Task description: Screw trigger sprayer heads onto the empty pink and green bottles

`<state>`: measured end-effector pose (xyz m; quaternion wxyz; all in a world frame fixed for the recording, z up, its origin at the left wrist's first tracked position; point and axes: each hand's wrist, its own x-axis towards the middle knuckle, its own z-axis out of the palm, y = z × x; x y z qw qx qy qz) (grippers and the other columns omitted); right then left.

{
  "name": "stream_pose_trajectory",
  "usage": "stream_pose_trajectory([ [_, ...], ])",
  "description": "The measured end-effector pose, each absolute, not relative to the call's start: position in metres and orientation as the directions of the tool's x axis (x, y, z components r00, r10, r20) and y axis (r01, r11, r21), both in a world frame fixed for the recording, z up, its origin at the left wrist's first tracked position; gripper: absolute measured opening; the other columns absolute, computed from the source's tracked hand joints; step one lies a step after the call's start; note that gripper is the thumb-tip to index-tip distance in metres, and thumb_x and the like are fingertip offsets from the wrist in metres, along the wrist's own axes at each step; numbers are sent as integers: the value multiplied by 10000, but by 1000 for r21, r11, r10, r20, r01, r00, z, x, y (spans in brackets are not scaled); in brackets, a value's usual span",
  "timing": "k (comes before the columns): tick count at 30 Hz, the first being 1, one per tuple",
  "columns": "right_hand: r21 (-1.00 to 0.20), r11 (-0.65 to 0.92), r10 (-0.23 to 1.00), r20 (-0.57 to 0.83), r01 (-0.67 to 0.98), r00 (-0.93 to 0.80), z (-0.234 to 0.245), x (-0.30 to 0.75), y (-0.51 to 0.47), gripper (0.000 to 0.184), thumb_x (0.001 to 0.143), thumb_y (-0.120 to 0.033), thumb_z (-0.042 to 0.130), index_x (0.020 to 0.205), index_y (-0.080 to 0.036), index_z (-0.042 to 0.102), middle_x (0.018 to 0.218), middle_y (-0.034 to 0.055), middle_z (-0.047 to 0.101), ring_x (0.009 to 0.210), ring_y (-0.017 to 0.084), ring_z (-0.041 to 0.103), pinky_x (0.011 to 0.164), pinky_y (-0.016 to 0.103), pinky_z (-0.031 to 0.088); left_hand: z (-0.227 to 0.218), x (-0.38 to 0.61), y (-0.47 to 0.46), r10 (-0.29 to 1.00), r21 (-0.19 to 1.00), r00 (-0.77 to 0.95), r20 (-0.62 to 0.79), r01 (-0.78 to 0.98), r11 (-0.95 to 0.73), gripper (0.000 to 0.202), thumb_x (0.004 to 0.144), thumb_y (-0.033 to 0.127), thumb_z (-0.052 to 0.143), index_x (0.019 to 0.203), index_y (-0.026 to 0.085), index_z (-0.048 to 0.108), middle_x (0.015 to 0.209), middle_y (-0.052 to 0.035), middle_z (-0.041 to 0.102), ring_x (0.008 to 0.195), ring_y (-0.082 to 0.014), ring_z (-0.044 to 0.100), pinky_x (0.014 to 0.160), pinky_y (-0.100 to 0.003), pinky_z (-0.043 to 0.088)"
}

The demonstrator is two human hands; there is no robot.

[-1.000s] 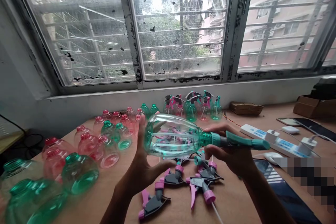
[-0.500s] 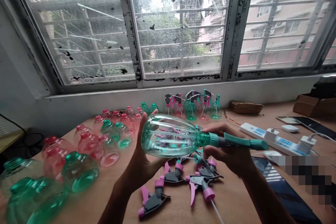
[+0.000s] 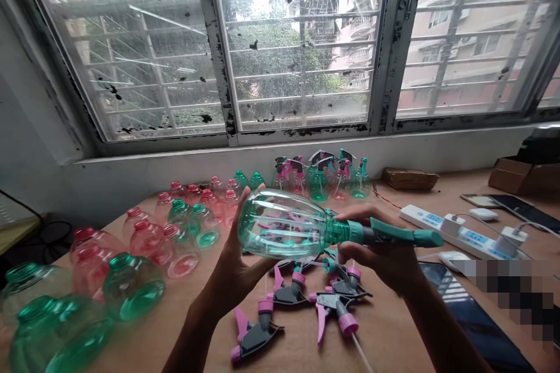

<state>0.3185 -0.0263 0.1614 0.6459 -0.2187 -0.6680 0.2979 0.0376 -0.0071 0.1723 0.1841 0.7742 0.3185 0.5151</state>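
Observation:
A clear green spray bottle (image 3: 284, 224) is held sideways above the table, its base to the left. My left hand (image 3: 242, 265) grips it around the base end, fingers behind and thumb below. At the neck, a teal and grey trigger sprayer (image 3: 396, 234) sits on the bottle. My right hand (image 3: 378, 250) closes around the teal collar and sprayer head, with thumb and fingers on either side. Below the bottle lie several loose trigger sprayers, among them a pink and grey one (image 3: 258, 332) and another with a dip tube (image 3: 336, 309).
Open red bottles (image 3: 146, 236) and green bottles (image 3: 133, 285) stand at the left. Several bottles with sprayers (image 3: 319, 180) line the back by the window. A power strip (image 3: 464, 233), a dark tablet (image 3: 472, 315), a white mouse (image 3: 457, 261) and a cardboard box (image 3: 520, 172) are at the right.
The bottle's base end has shifted very slightly right, and the sprayer head has turned a little and moved slightly left. Both hands keep their hold.

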Motion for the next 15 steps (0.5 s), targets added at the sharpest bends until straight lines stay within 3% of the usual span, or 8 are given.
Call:
stream_pose_trajectory([
  [4, -665, 743, 660, 747, -81, -78, 166, 317, -26, 315, 844, -251, 973, 1101, -302, 797, 767, -50, 772, 572, 120, 756, 563, 173, 620, 170, 36, -8, 690, 624, 273, 671, 296, -723, 1138, 858, 492, 886, 1731, 428, 159, 1701, -136, 466, 1626, -408, 391, 1330, -657, 317],
  [9, -659, 749, 656, 752, -66, -70, 173, 316, -29, 323, 805, -209, 988, 1064, -285, 809, 791, -33, 789, 545, 140, 762, 527, 199, 611, 176, 35, -11, 766, 727, 309, 564, 256, -637, 983, 876, 586, 832, 1695, 324, 358, 1455, -148, 694, 1328, -404, 701, 1199, -614, 533],
  [15, -668, 743, 667, 744, -33, -50, 165, 318, -26, 285, 864, -303, 955, 1090, -267, 786, 693, -36, 752, 515, 170, 744, 497, 246, 600, 175, 38, -8, 720, 635, 229, 655, 348, -689, 987, 884, 529, 848, 1701, 371, 316, 1685, -135, 515, 1585, -401, 475, 1296, -612, 409],
])
